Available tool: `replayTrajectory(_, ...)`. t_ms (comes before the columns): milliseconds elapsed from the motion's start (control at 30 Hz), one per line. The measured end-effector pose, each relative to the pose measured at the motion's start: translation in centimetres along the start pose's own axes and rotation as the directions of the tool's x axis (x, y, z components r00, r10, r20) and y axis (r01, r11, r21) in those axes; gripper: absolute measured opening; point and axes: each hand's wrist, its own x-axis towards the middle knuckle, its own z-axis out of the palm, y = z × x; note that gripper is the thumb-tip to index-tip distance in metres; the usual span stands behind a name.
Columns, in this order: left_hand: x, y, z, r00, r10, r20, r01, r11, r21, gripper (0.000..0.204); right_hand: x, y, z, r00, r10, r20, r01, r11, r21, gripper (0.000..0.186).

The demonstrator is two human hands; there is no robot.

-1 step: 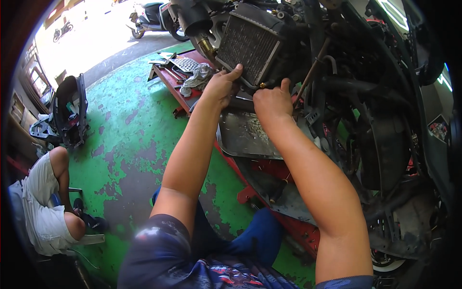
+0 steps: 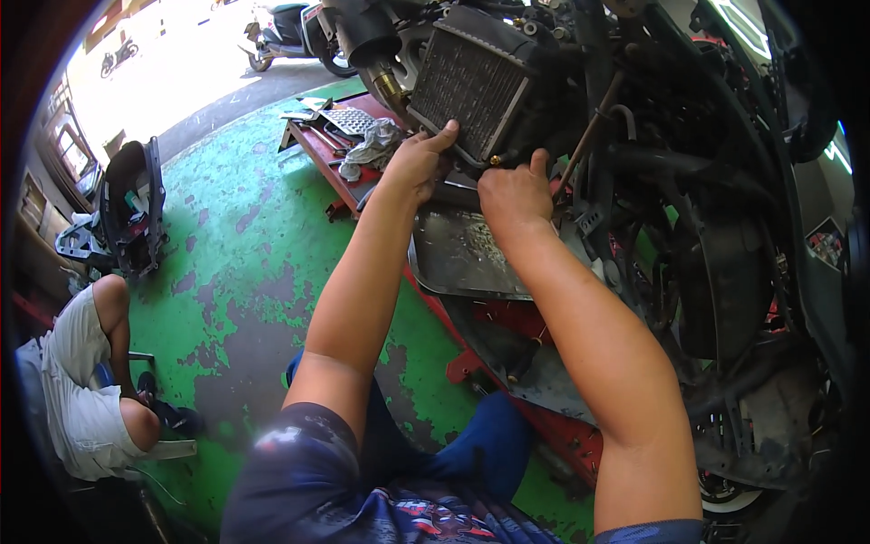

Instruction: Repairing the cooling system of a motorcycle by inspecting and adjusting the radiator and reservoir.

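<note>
A dark finned radiator (image 2: 469,83) sits tilted on the front of a stripped scooter frame (image 2: 716,263). My left hand (image 2: 419,166) grips its lower edge, thumb lying on the front face and fingers curled out of sight underneath. Close by the lower right corner, next to a small brass fitting (image 2: 496,160), my right hand (image 2: 517,190) is closed with its thumb raised. Whatever its fingers hold is hidden behind the hand. Below both hands lies a metal tray (image 2: 444,263) with pale debris in it.
A red lift platform (image 2: 439,313) runs under the scooter, with tools and a crumpled grey rag (image 2: 373,150) at its far end. A screwdriver-like tool (image 2: 524,361) lies near the tray. Someone in light shorts (image 2: 82,381) sits at left, near a black body panel (image 2: 133,208).
</note>
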Motion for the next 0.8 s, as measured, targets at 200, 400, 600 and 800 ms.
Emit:
replayTrajectory(200,-0.6,0.6,0.4,1.0,-0.02,-0.011,0.02,1.0,0.006,0.041,0.0,0.1,1.6,0.989,0.0,-0.145,-0.011,0.997,-0.073,0.02)
replayTrajectory(400,-0.5,0.6,0.4,1.0,0.007,-0.025,-0.007,1.0,-0.017,0.041,0.4,0.9,-1.7,0.992,-0.064,0.11,0.062,0.998,0.027,0.025)
replayTrajectory(600,-0.5,0.4,0.6,0.999,0.043,-0.016,-0.042,0.998,0.043,0.042,-0.4,1.9,-0.5,0.993,-0.119,-0.024,0.12,0.992,0.028,0.018)
replayTrajectory(800,-2.1,1.5,1.1,0.999,0.003,-0.039,0.0,0.997,0.08,0.047,-1.2,1.6,0.5,0.964,-0.216,-0.157,0.209,0.976,-0.06,0.013)
